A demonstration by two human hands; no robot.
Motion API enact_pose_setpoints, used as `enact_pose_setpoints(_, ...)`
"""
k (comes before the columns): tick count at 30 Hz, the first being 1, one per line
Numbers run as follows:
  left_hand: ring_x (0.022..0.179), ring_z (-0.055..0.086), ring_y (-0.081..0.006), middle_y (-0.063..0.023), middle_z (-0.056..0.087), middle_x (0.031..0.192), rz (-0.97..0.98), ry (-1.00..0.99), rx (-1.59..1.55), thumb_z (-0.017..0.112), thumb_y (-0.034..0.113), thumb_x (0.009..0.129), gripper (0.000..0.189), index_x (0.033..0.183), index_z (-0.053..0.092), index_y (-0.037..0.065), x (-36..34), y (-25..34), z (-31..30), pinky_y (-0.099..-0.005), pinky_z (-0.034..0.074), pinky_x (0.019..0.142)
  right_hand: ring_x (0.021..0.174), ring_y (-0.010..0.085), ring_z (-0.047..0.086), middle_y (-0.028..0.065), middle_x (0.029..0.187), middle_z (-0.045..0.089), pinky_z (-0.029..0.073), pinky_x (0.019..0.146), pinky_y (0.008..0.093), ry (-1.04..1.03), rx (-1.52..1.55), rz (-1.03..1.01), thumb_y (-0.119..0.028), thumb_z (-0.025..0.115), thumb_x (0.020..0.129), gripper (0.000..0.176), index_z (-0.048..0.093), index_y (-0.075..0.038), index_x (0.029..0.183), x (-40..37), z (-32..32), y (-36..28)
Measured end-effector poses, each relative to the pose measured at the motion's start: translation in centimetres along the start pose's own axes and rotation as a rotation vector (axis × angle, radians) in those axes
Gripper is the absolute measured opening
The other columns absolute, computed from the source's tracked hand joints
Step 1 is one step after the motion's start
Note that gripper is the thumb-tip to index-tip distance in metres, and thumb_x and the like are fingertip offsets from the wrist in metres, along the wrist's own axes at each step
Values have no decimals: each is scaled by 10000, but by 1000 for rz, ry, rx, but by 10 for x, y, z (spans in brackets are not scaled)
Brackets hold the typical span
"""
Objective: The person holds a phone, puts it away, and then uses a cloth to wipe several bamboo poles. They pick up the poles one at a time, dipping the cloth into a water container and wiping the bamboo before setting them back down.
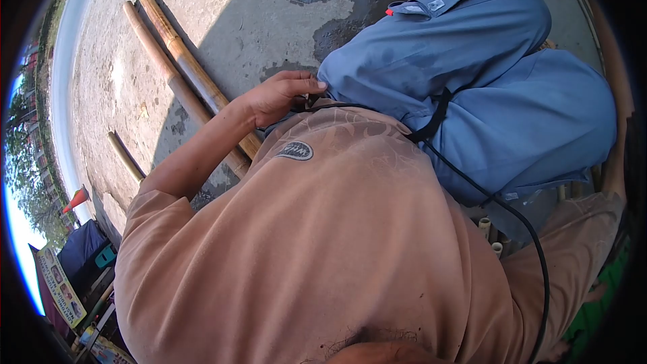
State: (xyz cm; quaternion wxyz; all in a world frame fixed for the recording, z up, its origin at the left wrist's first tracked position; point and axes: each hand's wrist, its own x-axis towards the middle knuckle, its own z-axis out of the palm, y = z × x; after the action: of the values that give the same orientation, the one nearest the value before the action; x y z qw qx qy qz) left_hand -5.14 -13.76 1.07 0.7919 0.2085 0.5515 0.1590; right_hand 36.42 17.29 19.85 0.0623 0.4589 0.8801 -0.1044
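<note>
Left hand at the waist, beside the black cord.
The left hand (278, 99) is bent at the hem of the shirt (350, 209), its thumb by the blue trousers (431, 54); I cannot tell if its grip closes on something (the curled fingers hide it). The black cord (519, 214) passes near this hand, along the waist and over the shirt, probably so that it stays clear of the knees. The right forearm (614, 128) goes up past the legs, but the grip of the right hand cannot be told in the dark edge. Two long bamboo poles (176, 47) lie close together on the ground (249, 34), beside the left arm.
</note>
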Motion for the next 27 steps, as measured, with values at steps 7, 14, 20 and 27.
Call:
enact_pose_setpoints(7,769,598,-111,-22,678,856,113,192,-44,732,48,978,82,908,690,37,39,-18,-2,-280,506,718,864,187,629,81,909,697,512,811,359,15,137,25,-321,550,1079,335,678,-22,1001,6,-6,-3)
enact_pose_setpoints(14,814,633,-148,-51,665,890,43,354,-165,666,-12,986,64,925,657,6,0,-15,31,-310,527,750,858,177,607,70,893,673,502,793,359,37,79,22,-321,547,1084,327,668,-30,997,11,-4,-26)
enact_pose_setpoints(20,817,629,-153,-72,669,893,162,311,-102,681,-26,964,43,929,659,-14,12,-7,19,-294,518,756,849,155,589,67,881,663,497,777,350,6,65,2,-307,556,1085,318,658,-24,982,17,-10,-22)
enact_pose_setpoints(27,733,610,-156,-88,673,826,169,420,-132,657,-83,936,82,866,669,-41,48,-7,10,-298,504,666,856,169,631,87,909,706,513,798,353,37,47,-47,-299,556,1086,334,675,-5,981,10,-11,-31)
